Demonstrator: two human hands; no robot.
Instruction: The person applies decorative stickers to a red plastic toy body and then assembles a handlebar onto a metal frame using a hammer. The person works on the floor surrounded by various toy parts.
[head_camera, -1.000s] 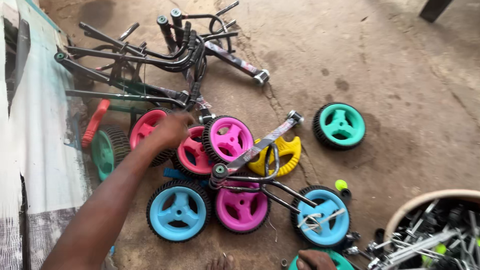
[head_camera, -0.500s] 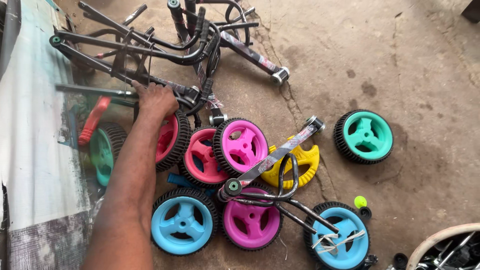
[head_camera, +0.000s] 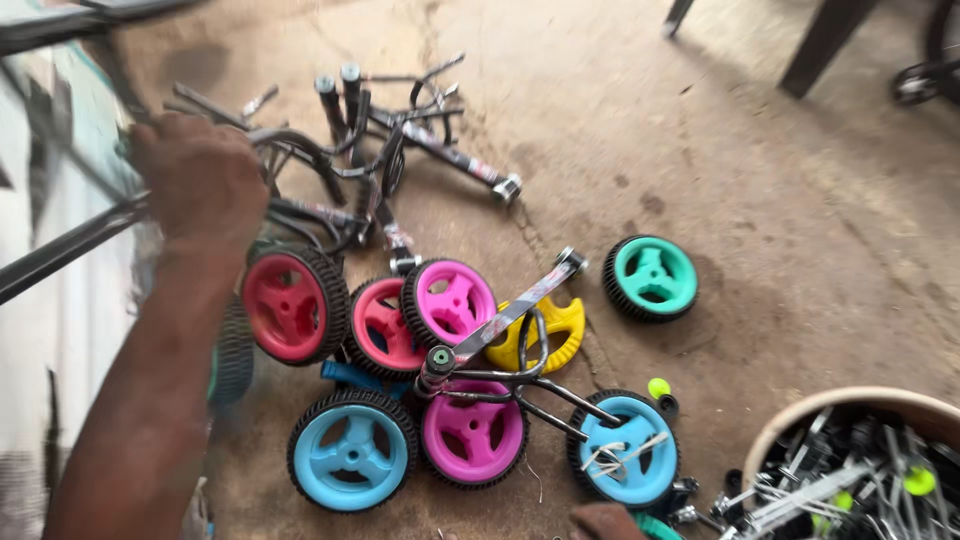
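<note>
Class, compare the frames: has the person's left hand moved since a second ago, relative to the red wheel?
Yes. The left hand has moved up past the red wheel to the dark metal frames beyond it.

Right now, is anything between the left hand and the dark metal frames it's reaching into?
Nothing visible. The left hand is already on the pile of dark metal frames, apparently closed over a tube, though motion blur hides the exact grip. The red wheel sits just below the wrist, not between them.

Counted on the floor: two blue wheels (head_camera: 352, 462), two magenta wheels (head_camera: 450, 301), two red-pink wheels (head_camera: 290, 305), one teal wheel (head_camera: 652, 277), one yellow wheel (head_camera: 545, 335), one round tub (head_camera: 800, 425) of parts.
</note>
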